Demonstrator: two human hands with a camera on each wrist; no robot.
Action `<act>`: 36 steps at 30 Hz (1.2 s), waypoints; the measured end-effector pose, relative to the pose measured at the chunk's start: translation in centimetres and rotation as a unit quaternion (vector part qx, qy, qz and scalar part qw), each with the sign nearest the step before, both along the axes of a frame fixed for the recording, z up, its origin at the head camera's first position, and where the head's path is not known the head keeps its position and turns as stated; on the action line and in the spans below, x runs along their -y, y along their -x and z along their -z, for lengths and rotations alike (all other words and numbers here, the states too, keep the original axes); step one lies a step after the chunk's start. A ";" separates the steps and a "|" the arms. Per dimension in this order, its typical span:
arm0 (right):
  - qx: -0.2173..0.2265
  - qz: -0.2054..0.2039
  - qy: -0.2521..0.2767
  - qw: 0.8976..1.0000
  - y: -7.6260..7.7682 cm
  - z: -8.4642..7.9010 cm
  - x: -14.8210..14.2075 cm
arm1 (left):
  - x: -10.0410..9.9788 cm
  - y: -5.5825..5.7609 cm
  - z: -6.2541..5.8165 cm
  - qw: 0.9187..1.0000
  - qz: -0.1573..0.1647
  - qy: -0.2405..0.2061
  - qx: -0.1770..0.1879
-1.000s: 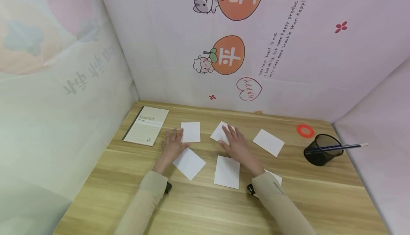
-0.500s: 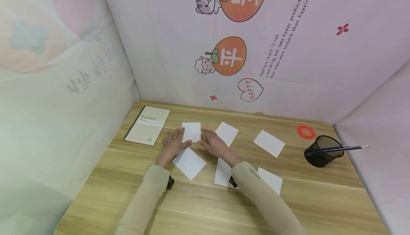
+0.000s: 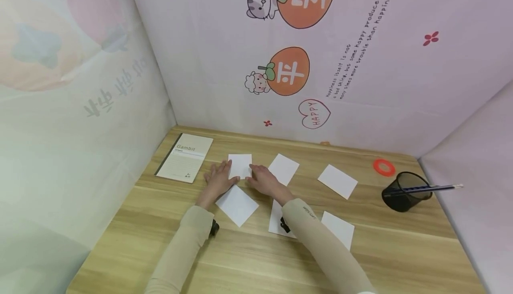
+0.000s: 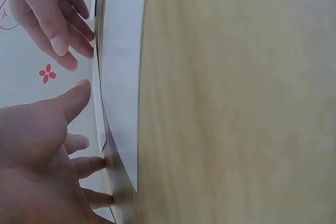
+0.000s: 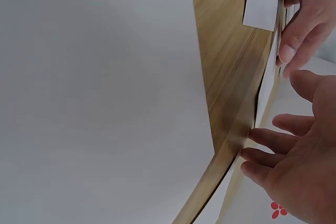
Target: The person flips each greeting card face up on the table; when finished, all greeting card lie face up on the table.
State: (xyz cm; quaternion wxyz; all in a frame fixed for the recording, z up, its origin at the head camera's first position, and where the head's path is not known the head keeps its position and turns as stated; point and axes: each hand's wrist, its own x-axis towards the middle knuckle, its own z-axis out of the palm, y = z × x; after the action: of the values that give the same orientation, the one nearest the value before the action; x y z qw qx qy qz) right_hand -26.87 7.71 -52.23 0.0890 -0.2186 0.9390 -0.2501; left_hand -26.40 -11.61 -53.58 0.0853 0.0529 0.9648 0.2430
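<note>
A small square of white paper (image 3: 239, 165) lies flat at the back left of the table, between the two hands. My left hand (image 3: 218, 182) rests at its left side, fingers spread, thumb along its near edge. On the opposite side my right hand (image 3: 266, 182) touches the right edge with its fingertips, thumb near the lower corner. In the left wrist view the thumb (image 4: 73, 100) and fingers are loosely extended. The right wrist view shows the right fingers (image 5: 273, 142) relaxed, their tips at the tabletop. A second white sheet (image 3: 237, 206) lies turned diagonally just below.
More white sheets lie to the right: one behind the right hand (image 3: 284, 168), one farther right (image 3: 338, 181), one partly under the right forearm (image 3: 276, 219), another nearer (image 3: 340, 228). A notebook (image 3: 184, 158), orange-red ring (image 3: 384, 167) and black mesh pen cup (image 3: 401, 201) holding pencils stand around them.
The right hand has moved left from the neighbouring sheet to the right edge of the square paper. The left hand has stayed almost in place, its thumb now beside the near edge.
</note>
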 end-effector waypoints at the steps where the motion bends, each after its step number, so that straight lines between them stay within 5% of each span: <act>1: -0.002 0.000 0.001 1.000 0.0 0.0 0.1 | 0.0 0.0 0.0 1.000 0.001 0.000 0.001; 11: -0.001 0.006 0.025 1.000 0.4 -0.4 0.9 | 0.2 0.2 -0.8 1.000 0.020 -0.021 -0.001; 17: 0.026 0.044 0.065 0.997 0.7 -0.5 1.4 | 0.2 0.4 -0.9 1.000 0.028 -0.015 -0.002; 24: 0.055 0.103 0.186 0.976 0.6 -0.4 1.4 | 0.2 0.4 -0.5 0.999 0.028 -0.018 -0.001; 36: 0.014 0.123 0.270 0.955 0.4 -0.3 1.5 | 0.0 0.1 -0.4 0.998 0.041 0.017 -0.035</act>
State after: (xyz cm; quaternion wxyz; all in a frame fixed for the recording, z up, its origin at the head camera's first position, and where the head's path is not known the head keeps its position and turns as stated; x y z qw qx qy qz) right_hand -27.27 6.16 -51.92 0.0086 -0.1140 0.8544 -0.5068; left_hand -26.51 -11.57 -53.15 0.0619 0.0990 0.9684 0.2205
